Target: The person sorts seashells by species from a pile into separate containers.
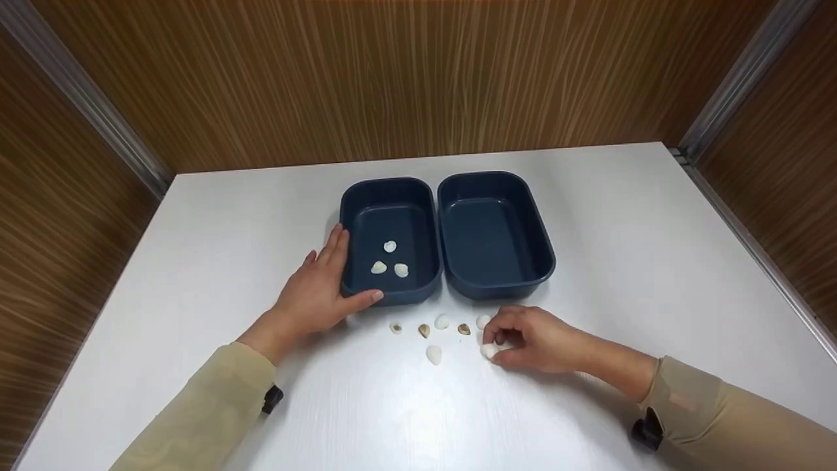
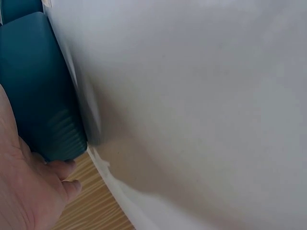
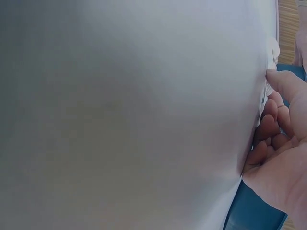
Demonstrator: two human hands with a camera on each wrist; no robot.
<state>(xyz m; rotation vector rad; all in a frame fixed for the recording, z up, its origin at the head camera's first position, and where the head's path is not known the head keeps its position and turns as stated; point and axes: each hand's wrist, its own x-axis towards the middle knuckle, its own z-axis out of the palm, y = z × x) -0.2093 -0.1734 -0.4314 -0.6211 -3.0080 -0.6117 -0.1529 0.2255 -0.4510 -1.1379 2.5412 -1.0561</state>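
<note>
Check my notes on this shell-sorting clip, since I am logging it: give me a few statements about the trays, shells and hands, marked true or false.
1. The left tray holds three shells. True.
2. The right tray holds two shells. False: no shells show in it.
3. The left hand rests against the left tray. True.
4. The right hand hovers over the right tray. False: it is on the table, pinching a white shell.
5. Loose shells lie in front of the trays. True.
</note>
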